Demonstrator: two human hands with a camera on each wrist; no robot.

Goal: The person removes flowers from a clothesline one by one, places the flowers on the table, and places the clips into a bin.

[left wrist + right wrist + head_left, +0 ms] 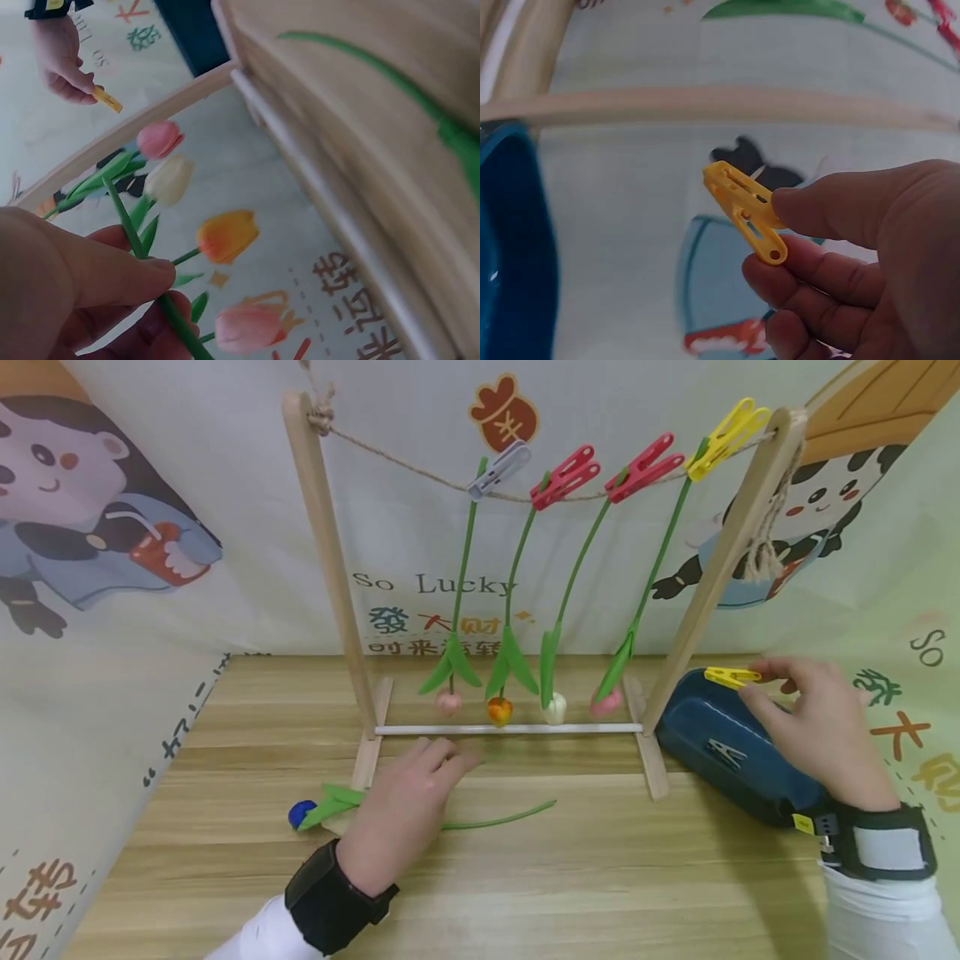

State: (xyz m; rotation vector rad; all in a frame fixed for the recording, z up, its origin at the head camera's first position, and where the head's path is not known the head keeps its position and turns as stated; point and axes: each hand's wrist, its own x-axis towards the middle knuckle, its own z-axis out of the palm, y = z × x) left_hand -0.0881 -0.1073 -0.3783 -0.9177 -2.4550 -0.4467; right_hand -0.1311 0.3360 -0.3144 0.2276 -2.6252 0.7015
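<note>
My left hand (405,806) is low over the table, in front of the wooden rack. Its thumb and fingers pinch a green flower stem (135,217); the bloom on it is hidden. Beneath that hand lies a blue tulip (302,815), its stem stretching right. On the right, my right hand (832,735) holds a yellow clothespin (746,210) between thumb and fingers, above a dark blue bin (738,747). From the rack's rope (405,464) several tulips hang upside down by clothespins, among them an orange tulip (499,711) and a white tulip (555,708).
The wooden rack's left post (330,560) and right post (720,568) stand on flat feet, joined low down by a white rod (510,729). A grey clothespin (498,470) and a yellow clothespin (727,439) are on the rope. A printed cloth (247,510) surrounds the wooden table (600,877).
</note>
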